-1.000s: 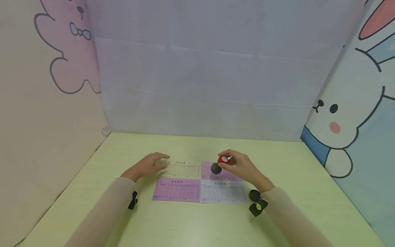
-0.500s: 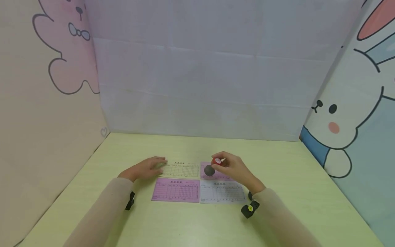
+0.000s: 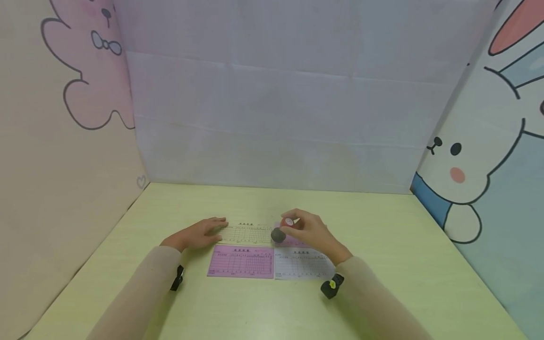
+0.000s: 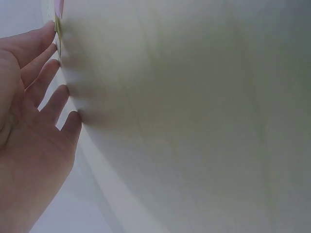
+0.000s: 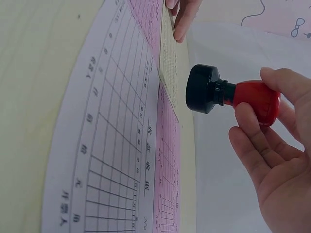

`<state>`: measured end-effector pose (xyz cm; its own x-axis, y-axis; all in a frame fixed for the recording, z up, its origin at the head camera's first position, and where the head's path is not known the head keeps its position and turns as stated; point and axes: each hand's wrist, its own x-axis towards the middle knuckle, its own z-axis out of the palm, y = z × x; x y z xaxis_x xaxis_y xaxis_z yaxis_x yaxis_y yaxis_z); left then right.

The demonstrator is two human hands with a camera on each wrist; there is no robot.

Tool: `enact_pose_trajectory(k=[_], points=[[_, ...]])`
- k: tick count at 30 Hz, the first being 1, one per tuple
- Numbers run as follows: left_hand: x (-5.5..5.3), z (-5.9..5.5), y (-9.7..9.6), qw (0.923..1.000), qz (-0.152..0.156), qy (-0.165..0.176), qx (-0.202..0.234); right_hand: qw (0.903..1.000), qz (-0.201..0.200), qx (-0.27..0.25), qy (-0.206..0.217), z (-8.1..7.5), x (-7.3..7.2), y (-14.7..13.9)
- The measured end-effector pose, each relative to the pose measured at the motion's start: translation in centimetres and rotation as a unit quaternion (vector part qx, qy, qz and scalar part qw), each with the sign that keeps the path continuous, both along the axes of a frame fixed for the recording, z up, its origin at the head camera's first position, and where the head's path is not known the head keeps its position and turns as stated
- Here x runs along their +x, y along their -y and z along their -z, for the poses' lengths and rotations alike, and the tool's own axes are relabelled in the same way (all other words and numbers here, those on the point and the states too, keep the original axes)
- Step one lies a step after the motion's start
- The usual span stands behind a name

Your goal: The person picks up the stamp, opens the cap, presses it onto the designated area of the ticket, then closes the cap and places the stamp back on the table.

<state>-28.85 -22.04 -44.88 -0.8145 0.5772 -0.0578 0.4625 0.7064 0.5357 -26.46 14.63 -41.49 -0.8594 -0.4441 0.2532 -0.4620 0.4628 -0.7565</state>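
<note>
My right hand (image 3: 313, 234) pinches the red handle (image 5: 258, 102) of a stamp. The stamp's round black head (image 5: 201, 89) points at the papers and hangs apart from them, as the right wrist view shows. From above, it hovers around where the yellow form (image 3: 246, 234) meets the far pink form (image 3: 293, 242). My left hand (image 3: 196, 235) rests its fingertips at the yellow form's left edge; in the left wrist view the fingers (image 4: 48, 77) are spread and touch the tabletop. The far pink form is partly covered by the right hand and stamp.
Nearer me lie another pink form (image 3: 240, 262) and a white form (image 3: 302, 264), making a two-by-two layout on the pale yellow table (image 3: 263, 309). A plain back wall (image 3: 272, 118) and cartoon-printed side walls surround the table. Each wrist wears a black camera (image 3: 331, 286).
My right hand has carried the stamp leftward, toward the yellow form. The left hand has come down onto that form's edge. A round black piece by the right forearm is now hidden.
</note>
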Motion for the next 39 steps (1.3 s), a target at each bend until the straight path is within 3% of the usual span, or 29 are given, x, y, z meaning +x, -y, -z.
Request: enact_pose_trajectory(k=[8,20,39], points=[[0.3,0.0,0.0,1.0,0.001,0.0,0.001,0.9998,-0.016,0.002,0.011,-0.4,-0.5,1.6],[0.3,0.0,-0.2,1.0,-0.004,0.005,0.004,0.9967,-0.032,0.072,0.02,-0.2,-1.8,4.0],[0.7,-0.2,-0.6,0.9996,-0.016,0.021,0.013,0.9926,-0.046,0.108,0.029,-0.2,-2.4,4.8]])
